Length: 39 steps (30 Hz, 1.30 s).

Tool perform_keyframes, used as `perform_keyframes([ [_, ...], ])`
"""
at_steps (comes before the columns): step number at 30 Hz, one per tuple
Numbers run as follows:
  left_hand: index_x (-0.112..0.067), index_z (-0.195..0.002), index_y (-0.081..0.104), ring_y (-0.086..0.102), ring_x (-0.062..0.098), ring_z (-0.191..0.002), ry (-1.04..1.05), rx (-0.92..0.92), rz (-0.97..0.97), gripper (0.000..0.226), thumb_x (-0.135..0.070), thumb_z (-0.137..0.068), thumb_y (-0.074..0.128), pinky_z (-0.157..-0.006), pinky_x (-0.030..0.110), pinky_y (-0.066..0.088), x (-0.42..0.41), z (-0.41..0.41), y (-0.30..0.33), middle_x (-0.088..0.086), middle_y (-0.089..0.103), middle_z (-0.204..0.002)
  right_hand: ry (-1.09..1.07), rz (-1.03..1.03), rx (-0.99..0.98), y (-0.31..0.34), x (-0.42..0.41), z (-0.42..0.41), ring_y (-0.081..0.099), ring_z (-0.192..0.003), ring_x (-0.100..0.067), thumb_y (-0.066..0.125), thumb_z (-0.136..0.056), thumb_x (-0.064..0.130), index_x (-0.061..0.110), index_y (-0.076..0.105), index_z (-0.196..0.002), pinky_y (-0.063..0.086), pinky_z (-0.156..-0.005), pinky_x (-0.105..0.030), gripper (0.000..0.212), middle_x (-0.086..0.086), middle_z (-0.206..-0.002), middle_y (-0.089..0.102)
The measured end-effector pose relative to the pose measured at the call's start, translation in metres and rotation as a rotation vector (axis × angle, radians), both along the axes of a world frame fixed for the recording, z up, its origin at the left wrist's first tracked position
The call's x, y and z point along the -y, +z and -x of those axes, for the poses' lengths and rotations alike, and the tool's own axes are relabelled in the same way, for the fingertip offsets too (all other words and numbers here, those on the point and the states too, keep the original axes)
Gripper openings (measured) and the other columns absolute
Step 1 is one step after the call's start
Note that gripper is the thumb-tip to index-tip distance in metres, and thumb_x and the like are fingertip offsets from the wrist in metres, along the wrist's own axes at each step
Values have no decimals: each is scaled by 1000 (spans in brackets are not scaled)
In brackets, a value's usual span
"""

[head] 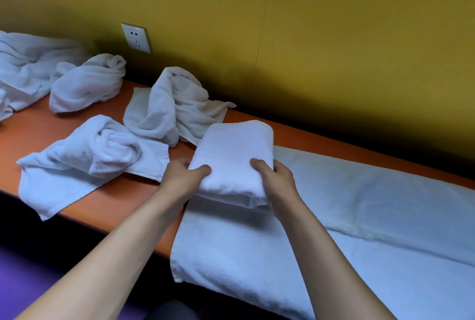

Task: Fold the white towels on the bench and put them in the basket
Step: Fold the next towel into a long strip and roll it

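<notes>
Table (115,206): orange top, runs along the yellow wall.
Flat towel (359,217): spread over table's right end, overhanging front edge.
Crumpled towels (174,106): four heaps, left half.
Folded towel (232,160): on flat towel's left end.
Left hand (180,178): grips folded towel's left side.
Right hand (275,183): grips its right side.

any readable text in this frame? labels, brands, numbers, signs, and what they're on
None readable. The wall socket shows only plug holes, no markings. The folded towel held in the left hand and right hand, and the crumpled towels on the bench, show no tags or print.
</notes>
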<state>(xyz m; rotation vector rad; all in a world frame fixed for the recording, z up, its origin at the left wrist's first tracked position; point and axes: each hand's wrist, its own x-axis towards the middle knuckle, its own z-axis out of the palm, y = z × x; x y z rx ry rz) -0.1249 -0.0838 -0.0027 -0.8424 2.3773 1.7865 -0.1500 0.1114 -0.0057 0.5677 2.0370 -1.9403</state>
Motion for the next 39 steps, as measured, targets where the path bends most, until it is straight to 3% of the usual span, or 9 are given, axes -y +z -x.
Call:
perform_keyframes([
  [3, -15, -113, 64, 69, 19, -98, -27, -63, -52, 30, -17, -86, 77, -91, 38, 55, -12, -9, 10, -2, 70, -105, -14, 2, -120, 9, -13, -9, 71, -94, -20, 68, -90, 30, 24, 66, -114, 61, -83, -40, 24, 3, -108, 73],
  [6, -19, -117, 61, 70, 22, -100, -88, -86, -122, 43, -22, -79, 82, -91, 46, 58, -34, -22, 24, 3, 70, -110, -38, -8, -144, 22, -40, -23, 71, -95, -19, 67, -90, 28, 24, 66, -113, 60, -83, -38, 24, 3, -108, 73],
  [10, -27, -114, 59, 72, 25, -96, -191, -69, -128, 52, -38, -65, 73, -90, 52, 58, -83, -45, 40, 5, 71, -107, -70, -30, -144, 43, -92, -54, 70, -95, -19, 67, -89, 27, 21, 66, -111, 58, -76, -32, 22, 2, -106, 72],
  [17, -25, -123, 53, 69, 25, -97, -390, -39, -129, 40, -25, -90, 75, -93, 51, 57, -204, -91, 42, 4, 69, -108, -203, -93, -141, 56, -218, -129, 69, -97, -19, 68, -89, 28, 20, 63, -114, 58, -80, -36, 27, 1, -111, 71],
  [24, -24, -127, 53, 67, 14, -99, -651, -44, -49, 41, -29, -91, 72, -86, 34, 54, -331, -148, 23, -2, 68, -110, -378, -79, -154, 41, -347, -216, 71, -94, -12, 76, -87, 30, 24, 62, -119, 55, -66, -20, 36, 5, -110, 71],
  [30, -29, -126, 52, 66, 15, -101, -843, -81, -9, 43, -34, -88, 72, -91, 37, 54, -441, -173, 17, -8, 66, -111, -553, -138, -177, 25, -445, -276, 72, -98, -18, 73, -80, 32, 34, 67, -107, 59, -88, -42, 28, 5, -104, 75],
  [35, -30, -128, 49, 67, 11, -98, -980, -131, -71, 53, -38, -78, 67, -88, 35, 56, -521, -183, 21, -10, 65, -114, -623, -307, -259, 37, -531, -294, 71, -83, -2, 67, -90, 14, 32, 67, -104, 54, -66, -17, 23, 8, -94, 75],
  [39, -29, -123, 51, 70, 13, -98, -1088, -109, -117, 57, -37, -72, 73, -91, 38, 57, -570, -183, 7, -7, 68, -117, -568, -574, -181, 33, -593, -292, 70, -95, -12, 67, -87, 31, 42, 64, -113, 57, -81, -31, 29, 10, -98, 74],
])
